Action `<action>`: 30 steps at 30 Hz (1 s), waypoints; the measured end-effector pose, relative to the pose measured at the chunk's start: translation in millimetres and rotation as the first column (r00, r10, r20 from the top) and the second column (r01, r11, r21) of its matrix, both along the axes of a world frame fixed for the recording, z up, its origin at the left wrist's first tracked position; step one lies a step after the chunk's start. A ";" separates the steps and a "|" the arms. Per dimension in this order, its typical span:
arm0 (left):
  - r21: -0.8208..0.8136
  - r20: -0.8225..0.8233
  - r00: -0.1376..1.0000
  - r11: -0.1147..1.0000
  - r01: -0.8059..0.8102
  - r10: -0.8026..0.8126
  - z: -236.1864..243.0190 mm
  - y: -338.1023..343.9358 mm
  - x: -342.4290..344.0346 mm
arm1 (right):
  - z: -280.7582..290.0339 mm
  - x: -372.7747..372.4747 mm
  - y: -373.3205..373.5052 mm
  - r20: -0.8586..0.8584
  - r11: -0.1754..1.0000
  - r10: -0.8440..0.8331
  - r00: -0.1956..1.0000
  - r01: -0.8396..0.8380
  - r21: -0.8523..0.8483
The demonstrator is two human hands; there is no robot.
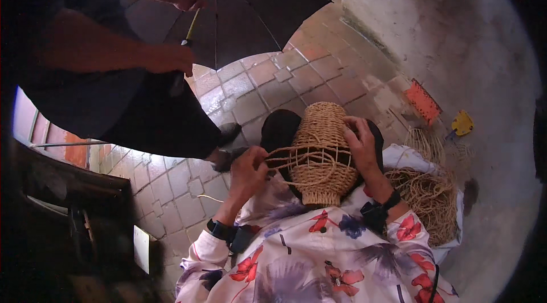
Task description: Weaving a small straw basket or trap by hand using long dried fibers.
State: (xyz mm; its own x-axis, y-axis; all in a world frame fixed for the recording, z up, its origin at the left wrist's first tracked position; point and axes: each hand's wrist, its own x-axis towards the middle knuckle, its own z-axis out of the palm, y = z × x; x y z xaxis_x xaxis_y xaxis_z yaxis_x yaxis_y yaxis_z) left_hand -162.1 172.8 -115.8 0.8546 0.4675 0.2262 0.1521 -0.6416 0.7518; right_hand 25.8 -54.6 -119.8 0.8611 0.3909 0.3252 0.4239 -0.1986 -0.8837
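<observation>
A tan woven basket [322,123] rests in my lap, between my dark-clad knees. Its far and near parts are densely woven, while an open band in the middle shows bare upright ribs. My left hand [248,172] is closed on a twisted cord [280,150] that stretches across this open band, left of the basket. Loops of the cord cross the ribs. On the basket's right side, my right hand [364,144] grips the wall with bent fingers; the thumb's exact place is hard to see.
Beside my right leg, a white sack [399,156] holds a tangled heap of cord [424,197]. An orange plastic piece [423,102] and a yellow one [462,123] lie by the wall [490,63]. At left, another person holds an open black umbrella [256,12] above the paving [273,92].
</observation>
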 end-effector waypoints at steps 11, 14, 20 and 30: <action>0.005 0.315 0.536 0.566 0.825 -0.783 160.8 -53.3 -26.6 | -7.5 1.8 -2.9 -0.066 0.997 -0.035 0.997 0.039 0.061; 0.055 0.493 0.186 0.244 0.968 -0.850 184.9 -62.9 -25.8 | -13.6 4.2 -2.0 -0.065 0.995 -0.041 0.997 0.047 0.088; 0.101 0.588 -0.076 -0.020 0.995 -0.805 196.7 -69.5 -24.1 | -21.4 7.9 -3.0 -0.082 0.991 -0.027 0.996 0.038 0.127; 0.136 0.617 -0.079 0.007 0.991 -0.783 200.3 -54.5 -31.6 | -17.3 5.5 -3.4 -0.148 0.993 -0.058 0.987 0.072 0.093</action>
